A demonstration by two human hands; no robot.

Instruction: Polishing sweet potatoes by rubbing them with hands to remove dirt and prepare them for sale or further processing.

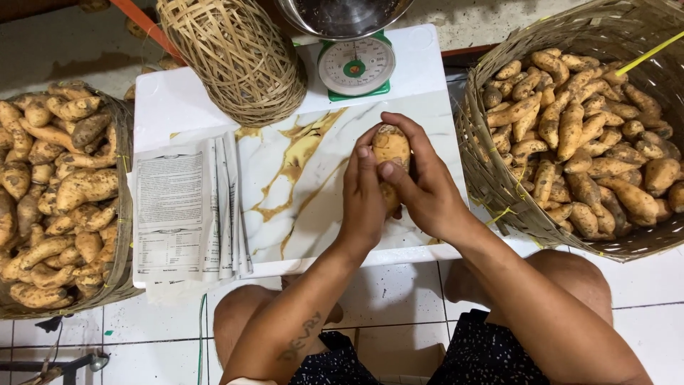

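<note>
White marbled board (299, 178) fills the middle; both hands, left hand (362, 203) and right hand (426, 192), clasp one sweet potato (391, 146), baskets at three (499, 192) and nine o'clock (122, 214). Firm, even finger pressure seems wise.

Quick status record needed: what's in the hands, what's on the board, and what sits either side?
left hand: grips the sweet potato from the left
right hand: wraps it from the right, thumb across the front
board: white marbled slab, hands above it
on board: folded newspapers, upturned woven basket, green dial scale
left side: basket of sweet potatoes
right side: larger basket of sweet potatoes
</note>
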